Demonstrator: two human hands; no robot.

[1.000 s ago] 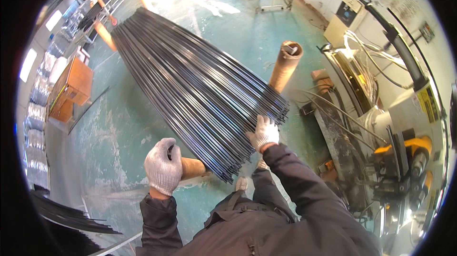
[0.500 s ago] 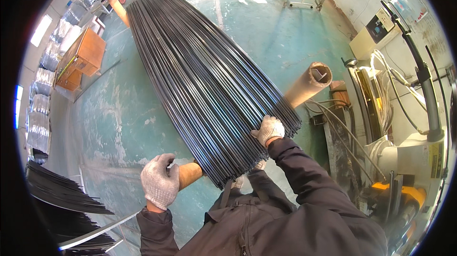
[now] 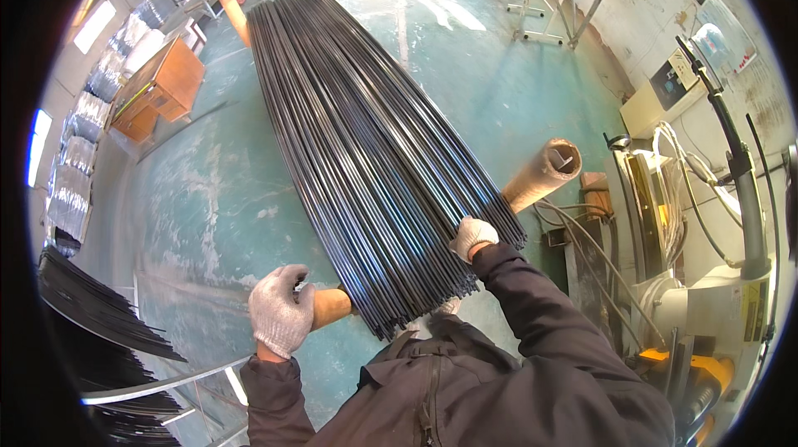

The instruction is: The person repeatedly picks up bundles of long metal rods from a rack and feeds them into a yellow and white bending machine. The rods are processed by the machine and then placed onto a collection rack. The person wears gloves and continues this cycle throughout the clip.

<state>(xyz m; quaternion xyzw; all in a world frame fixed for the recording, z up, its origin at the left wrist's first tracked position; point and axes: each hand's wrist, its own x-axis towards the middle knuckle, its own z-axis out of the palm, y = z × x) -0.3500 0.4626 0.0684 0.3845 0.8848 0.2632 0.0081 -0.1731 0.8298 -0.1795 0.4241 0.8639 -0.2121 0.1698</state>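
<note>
Gloved left hand (image 3: 281, 312) on cardboard tube (image 3: 331, 307), right hand (image 3: 472, 237) on rods (image 3: 366, 148)

A bundle of rods (image 3: 366, 139) lies across a tube (image 3: 544, 173) on the floor (image 3: 208, 198), running away from the person. The left hand (image 3: 281, 312) sits at the tube's left end, the right hand (image 3: 472, 236) on the rods' near end. A machine (image 3: 715, 297) stands right, a cabinet (image 3: 162, 85) left.

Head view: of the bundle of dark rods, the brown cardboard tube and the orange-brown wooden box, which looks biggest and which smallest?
1. Bundle of dark rods, by far the largest.
2. and 3. Wooden box and cardboard tube look alike; the tube runs under the rods and the box lies farther off, so no ranking.
</note>
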